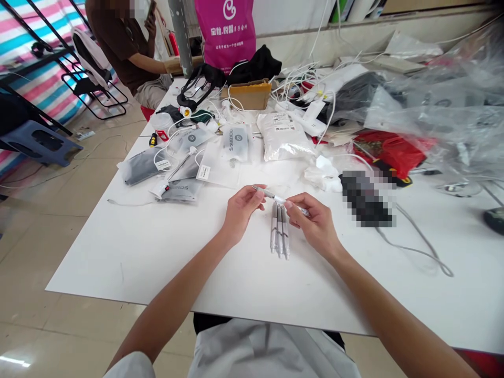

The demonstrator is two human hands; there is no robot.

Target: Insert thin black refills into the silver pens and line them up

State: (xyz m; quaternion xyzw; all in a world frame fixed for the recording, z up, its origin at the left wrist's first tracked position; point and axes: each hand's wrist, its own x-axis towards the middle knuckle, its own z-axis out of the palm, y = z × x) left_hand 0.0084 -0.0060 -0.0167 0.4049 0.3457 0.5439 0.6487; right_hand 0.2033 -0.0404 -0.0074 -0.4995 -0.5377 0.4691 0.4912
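Left hand [238, 214] closes thumb and fingertips on one end of a silver-and-white pen [269, 193]; the right hand [318, 221] pinches it toward the other end, over the counter [220, 283]. Three similar pens [280, 231] lie side by side just below. Farther back, a frosted pouch [142, 165] shows dark contents, a bulging white bag [282, 139] hides its filling, and the cardboard box [252, 97] shows only its outside clearly.

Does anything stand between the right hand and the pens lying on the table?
Nothing visible does: the right hand, holding another pen with the left hand, is just right of the lying pens.
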